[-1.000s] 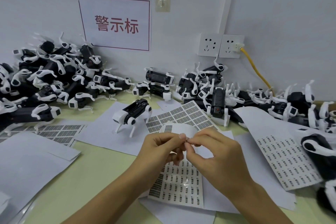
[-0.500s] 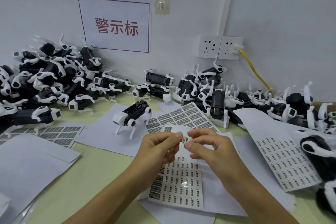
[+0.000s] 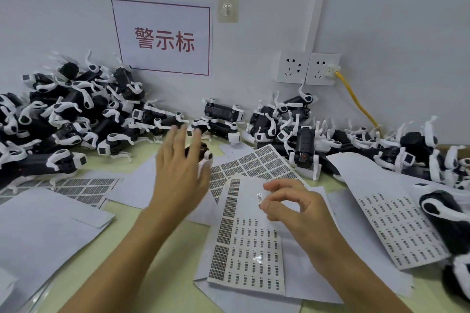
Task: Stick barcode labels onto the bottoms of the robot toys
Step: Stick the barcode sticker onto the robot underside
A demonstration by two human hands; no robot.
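My right hand (image 3: 292, 204) pinches a small white barcode label (image 3: 259, 198) between thumb and forefinger, just above the label sheet (image 3: 248, 259). My left hand (image 3: 181, 173) is stretched forward with fingers spread, over a black-and-white robot toy (image 3: 205, 152) standing on white paper; the hand hides most of the toy and I cannot tell if it touches it. Heaps of robot toys lie along the wall at the left (image 3: 63, 119) and at the right (image 3: 305, 134).
More label sheets lie at the middle (image 3: 256, 162), the right (image 3: 396, 223) and the left (image 3: 76, 185). Blank white papers (image 3: 38, 231) cover the green table. A yellow cable (image 3: 356, 99) hangs from a wall socket. One large toy (image 3: 447, 221) sits at the right edge.
My hands have parted. The left hand left the label and reached forward to the standing robot toy; the right hand kept the peeled label and dropped slightly.
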